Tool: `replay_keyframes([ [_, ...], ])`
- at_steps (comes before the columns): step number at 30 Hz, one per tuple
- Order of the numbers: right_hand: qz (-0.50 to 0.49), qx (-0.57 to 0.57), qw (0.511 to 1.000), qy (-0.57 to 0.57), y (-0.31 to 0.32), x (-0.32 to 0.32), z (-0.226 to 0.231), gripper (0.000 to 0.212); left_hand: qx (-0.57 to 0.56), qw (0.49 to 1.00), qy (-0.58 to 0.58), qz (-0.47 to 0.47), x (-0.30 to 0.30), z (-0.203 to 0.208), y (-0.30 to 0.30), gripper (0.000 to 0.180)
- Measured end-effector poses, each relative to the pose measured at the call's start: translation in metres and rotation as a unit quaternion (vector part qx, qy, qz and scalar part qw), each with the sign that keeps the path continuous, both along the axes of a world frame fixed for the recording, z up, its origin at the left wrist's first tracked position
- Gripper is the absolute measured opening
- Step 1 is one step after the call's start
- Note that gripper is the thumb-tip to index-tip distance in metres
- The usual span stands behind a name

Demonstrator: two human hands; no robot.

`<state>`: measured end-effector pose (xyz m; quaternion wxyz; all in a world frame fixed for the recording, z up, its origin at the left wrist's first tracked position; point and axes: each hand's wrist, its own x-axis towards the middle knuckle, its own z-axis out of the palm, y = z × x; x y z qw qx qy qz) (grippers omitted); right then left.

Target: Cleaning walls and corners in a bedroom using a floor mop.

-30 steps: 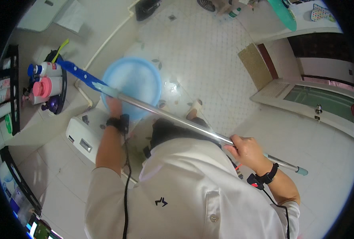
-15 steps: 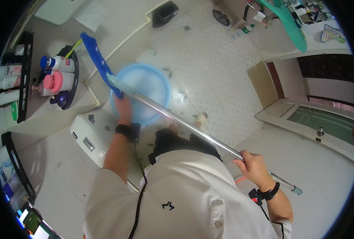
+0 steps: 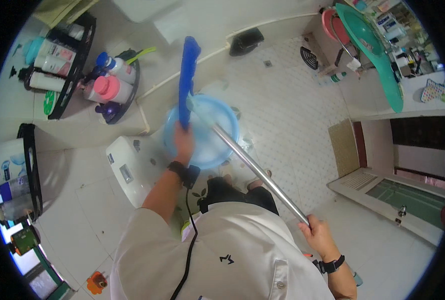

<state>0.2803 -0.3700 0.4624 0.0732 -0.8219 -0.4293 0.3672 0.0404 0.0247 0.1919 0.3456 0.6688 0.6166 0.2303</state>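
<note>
Around me the patterned tile floor [image 3: 292, 112] spreads widest, with the white panelled door [image 3: 367, 195] standing off to my right. Next in size is the long-handled flat mop [image 3: 260, 172], as I judge it, its silver pole slanting from my right hand, low and right, up and leftward over the light-blue basin [image 3: 235, 131], which sits on the floor in front of me with something whitish and hazy inside. The black corner shelf [image 3: 132, 95] beyond my left arm carries a pink-capped bottle [image 3: 113, 88]. Smaller than the pole, the blue mop head [image 3: 187, 80] lies straight ahead of my left hand [image 3: 184, 145], its long axis running away from me, past the basin's far-left rim, at a sharp angle to the pole. My left hand is by far the nearer to that head, right at its near end; my right hand [image 3: 320, 237] is well apart from it. My right fingers [image 3: 310, 225] are wrapped round the pole; my left ones meet the head's near end, but blur keeps me from telling whether they grip it.
</note>
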Motion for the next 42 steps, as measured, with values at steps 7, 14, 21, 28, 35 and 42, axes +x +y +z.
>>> replay_keyframes([
  [7, -0.041, -0.035, 0.997, 0.052, 0.012, 0.001, 0.006, 0.036, -0.087, 0.996, -0.009, -0.026, -0.01, -0.005, -0.006, 0.036],
  [14, -0.089, -0.036, 0.991, 0.092, 0.004, 0.002, 0.009, 0.031, 0.079, 0.993, -0.083, -0.013, -0.01, 0.021, -0.003, 0.041],
  [21, -0.103, -0.059, 0.985, 0.123, 0.003, 0.002, 0.001, 0.037, 0.063, 0.993, -0.033, -0.089, -0.007, 0.044, 0.003, 0.055],
  [28, -0.154, -0.061, 0.971, 0.171, -0.002, -0.002, 0.012, 0.037, 0.109, 0.985, 0.051, -0.122, 0.007, 0.059, 0.029, 0.054],
  [35, -0.162, -0.081, 0.964, 0.194, -0.018, -0.006, 0.022, 0.032, 0.118, 0.963, 0.1, -0.22, 0.001, 0.06, 0.051, 0.044],
  [42, -0.17, -0.068, 0.97, 0.161, -0.026, -0.008, 0.017, 0.036, 0.105, 0.96, -0.046, -0.256, 0.022, 0.076, 0.049, 0.058],
])
